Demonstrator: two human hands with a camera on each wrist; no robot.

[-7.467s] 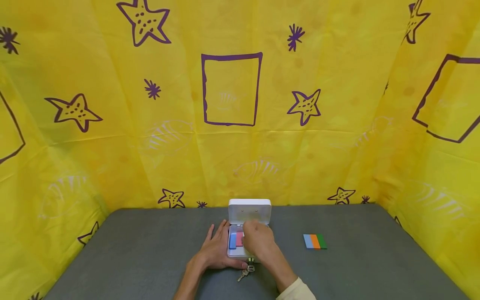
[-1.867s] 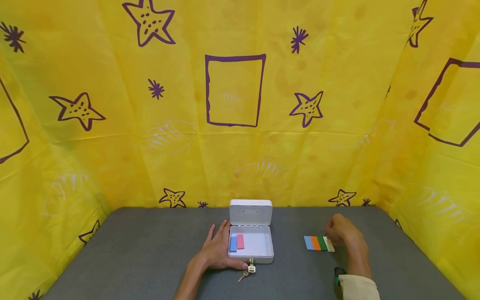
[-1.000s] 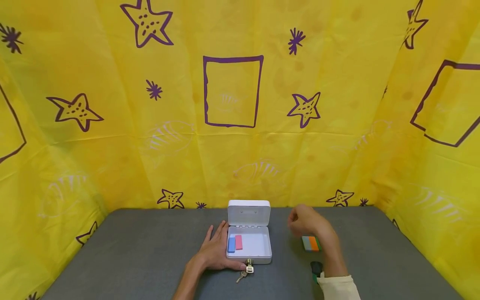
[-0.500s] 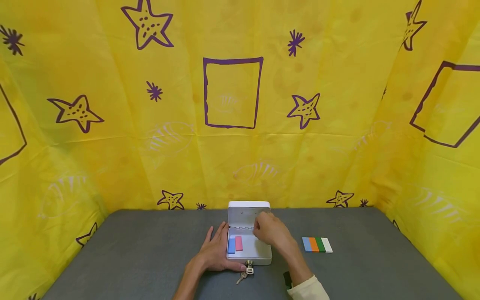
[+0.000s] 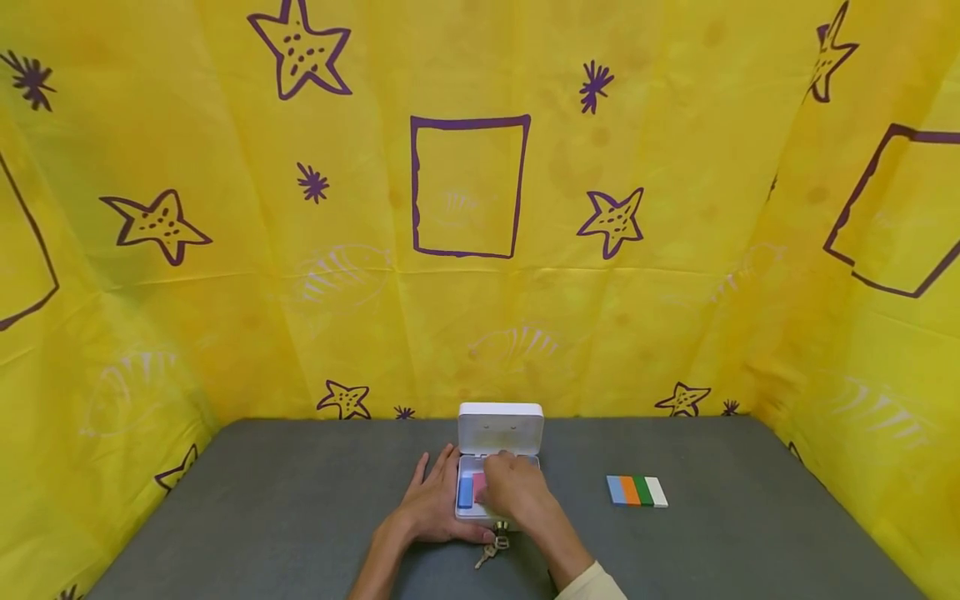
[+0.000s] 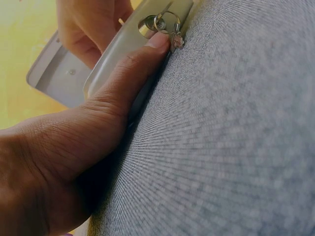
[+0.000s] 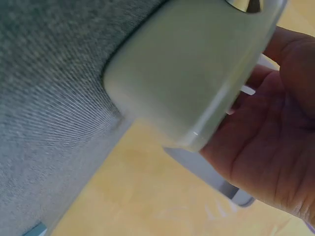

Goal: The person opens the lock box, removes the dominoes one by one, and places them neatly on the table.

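Note:
A white metal cash box (image 5: 498,408) stands on the table, lid raised. Inside lie a blue block (image 5: 465,492) and a pink block (image 5: 479,481). My left hand (image 5: 431,506) lies along its left side with straight fingers. Its thumb reaches across the front wall, beside the lock with hanging keys (image 6: 176,41). My right hand (image 5: 517,486) is down in the box, fingers bent, at the right edge of the pink block and overlapping it in the head view. Its fingertips are hidden behind the box wall (image 7: 172,73) in the right wrist view; I cannot tell whether they pinch the block.
To the right of the box, light blue, orange, green and white blocks (image 5: 656,492) lie side by side in a row on the grey table (image 5: 300,517). A yellow cloth (image 5: 480,333) with starfish drawings hangs behind and on both sides.
After being at the white end of the block row, which now includes a white block, my right hand has moved left into the box and down to the pink block. My left hand has stayed put.

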